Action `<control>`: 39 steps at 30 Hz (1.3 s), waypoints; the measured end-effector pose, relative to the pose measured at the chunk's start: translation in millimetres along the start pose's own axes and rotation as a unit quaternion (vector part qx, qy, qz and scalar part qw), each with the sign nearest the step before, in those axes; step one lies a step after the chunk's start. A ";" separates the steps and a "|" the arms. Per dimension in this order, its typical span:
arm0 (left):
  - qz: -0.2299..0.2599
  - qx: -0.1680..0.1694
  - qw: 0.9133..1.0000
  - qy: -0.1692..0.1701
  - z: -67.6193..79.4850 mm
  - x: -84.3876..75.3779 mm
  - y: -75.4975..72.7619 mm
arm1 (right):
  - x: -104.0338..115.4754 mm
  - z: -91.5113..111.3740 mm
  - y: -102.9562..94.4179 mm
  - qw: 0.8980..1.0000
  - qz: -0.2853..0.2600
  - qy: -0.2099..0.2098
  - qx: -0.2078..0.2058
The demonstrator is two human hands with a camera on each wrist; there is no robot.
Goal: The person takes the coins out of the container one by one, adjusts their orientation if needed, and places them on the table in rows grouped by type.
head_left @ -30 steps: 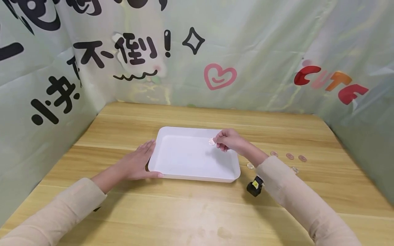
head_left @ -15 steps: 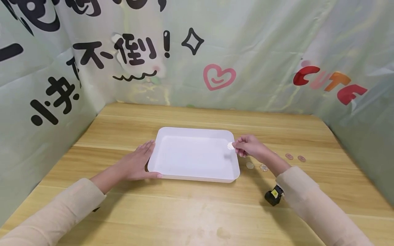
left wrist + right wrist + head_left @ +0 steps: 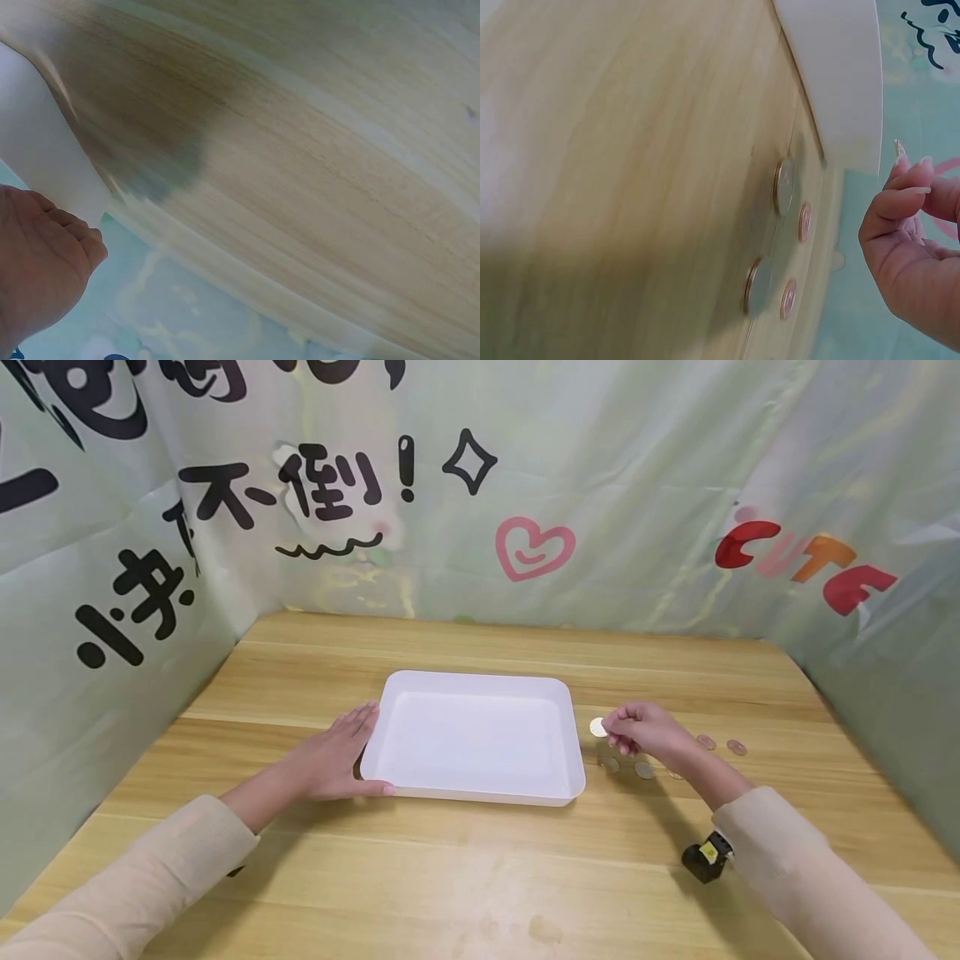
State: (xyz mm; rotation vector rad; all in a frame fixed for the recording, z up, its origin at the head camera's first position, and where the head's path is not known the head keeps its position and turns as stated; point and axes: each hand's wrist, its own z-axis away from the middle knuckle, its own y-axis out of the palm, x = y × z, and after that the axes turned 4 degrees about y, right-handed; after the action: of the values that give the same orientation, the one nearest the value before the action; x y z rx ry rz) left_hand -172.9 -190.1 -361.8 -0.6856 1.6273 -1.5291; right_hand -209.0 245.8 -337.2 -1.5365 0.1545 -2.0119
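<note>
My right hand (image 3: 647, 731) pinches a shiny silver coin (image 3: 597, 727) between thumb and fingertips, just off the right side of a white tray (image 3: 573, 727). In the right wrist view this coin (image 3: 900, 148) appears nearly edge-on above the fingertips. Silver coins (image 3: 643, 770) lie on the table under the hand, and a copper-coloured coin (image 3: 737, 747) lies farther right beside another like it. At the tray's left end, my left hand (image 3: 337, 756) rests with straight fingers along the side wall and its thumb on the front wall.
The tray stands mid-way on a wooden table (image 3: 420, 877). Printed cloth (image 3: 637, 485) hangs around the back and sides. Strapped near the right wrist is a small black device (image 3: 705, 860).
My right hand has moved right, from above the tray to beyond its right wall, still pinching the coin. The left hand and the tray have stayed in place.
</note>
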 end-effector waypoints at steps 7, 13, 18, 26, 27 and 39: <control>0.001 -0.003 1.000 0.001 0.6 -0.6 -0.9 | -12.2 11.3 -11.8 1.000 0.007 0.018 -0.012; -0.004 -0.004 1.000 0.004 0.1 -0.6 -0.9 | -22.8 21.8 -20.7 0.999 -0.002 0.026 -0.024; -0.003 -0.001 1.000 0.002 -1.1 0.1 0.0 | -34.0 31.3 -36.3 0.999 -0.027 0.026 -0.039; -0.005 -0.003 1.000 0.006 -1.7 2.2 0.1 | -56.4 45.9 -63.5 0.996 -0.066 0.037 -0.050; -0.005 -0.004 1.000 0.006 -1.6 2.3 0.3 | -58.9 47.0 -66.3 0.995 -0.075 0.038 -0.050; -0.001 0.005 1.000 0.009 -5.0 0.5 -2.8 | -93.9 62.6 -91.8 0.980 -0.184 0.048 -0.049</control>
State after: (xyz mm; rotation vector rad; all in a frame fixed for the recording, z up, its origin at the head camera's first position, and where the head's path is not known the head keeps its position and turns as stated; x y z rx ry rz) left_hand -177.7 -188.1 -359.3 -0.6708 1.6307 -1.5480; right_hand -172.9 385.5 -356.1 -1.6229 0.0062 -2.4009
